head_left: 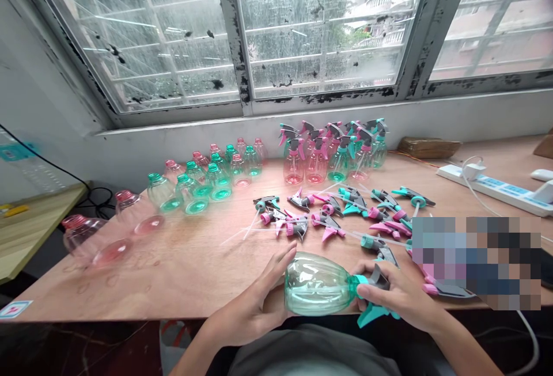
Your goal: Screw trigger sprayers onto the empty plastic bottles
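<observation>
My left hand (254, 298) is wrapped round the base of a clear teal spray bottle (317, 284) that lies on its side at the near edge of the wooden table (185, 261). My right hand (395, 292) grips the grey and teal trigger head (375, 295) at the bottle's neck, fingers closed round it. Several loose trigger heads (341, 215) in pink, teal and grey, with thin dip tubes, lie scattered just beyond my hands.
Headless pink and teal bottles (203, 186) stand in rows at the left and back. Finished bottles with triggers (330, 154) are grouped under the window. A white power strip (496, 189) with a cable lies at the right, a blurred patch nearer.
</observation>
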Available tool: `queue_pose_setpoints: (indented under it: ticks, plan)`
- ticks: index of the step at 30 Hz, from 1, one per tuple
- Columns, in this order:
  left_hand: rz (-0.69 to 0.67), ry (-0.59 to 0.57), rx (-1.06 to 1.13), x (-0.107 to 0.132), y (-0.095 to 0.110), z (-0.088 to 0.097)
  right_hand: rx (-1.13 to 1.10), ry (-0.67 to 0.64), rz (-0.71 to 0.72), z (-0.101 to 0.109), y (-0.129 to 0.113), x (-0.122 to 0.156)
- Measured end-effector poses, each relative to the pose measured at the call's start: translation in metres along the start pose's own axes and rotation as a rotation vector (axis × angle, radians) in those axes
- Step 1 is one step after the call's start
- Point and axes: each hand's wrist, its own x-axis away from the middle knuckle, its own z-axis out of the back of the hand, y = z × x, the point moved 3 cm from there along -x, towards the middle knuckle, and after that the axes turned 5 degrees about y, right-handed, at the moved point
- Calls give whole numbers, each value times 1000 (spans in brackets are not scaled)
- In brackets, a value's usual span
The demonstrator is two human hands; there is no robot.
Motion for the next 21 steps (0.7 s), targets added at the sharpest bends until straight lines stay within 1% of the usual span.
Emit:
queue_pose_setpoints:
  ticks: [4, 6, 9, 12, 14, 17, 21]
  plan:
    - [76, 7, -9, -1, 1, 2, -21, 25, 14, -2, -2, 1]
    - [108, -8, 13, -2, 3, 2, -23, 32, 22, -2, -2, 2]
    - [116, -11, 40, -4, 6, 2, -15, 23, 25, -1, -2, 2]
    - [96, 10, 70, -5, 8, 0, -2, 11, 29, 0, 0, 1]
    - [81, 1, 92, -4, 8, -1, -3, 9, 32, 1, 1, 1]
    - [77, -17, 83, -3, 5, 0, -10, 0, 26, 0, 0, 0]
    - [125, -19, 68, 0, -2, 3, -10, 5, 28, 0, -1, 1]
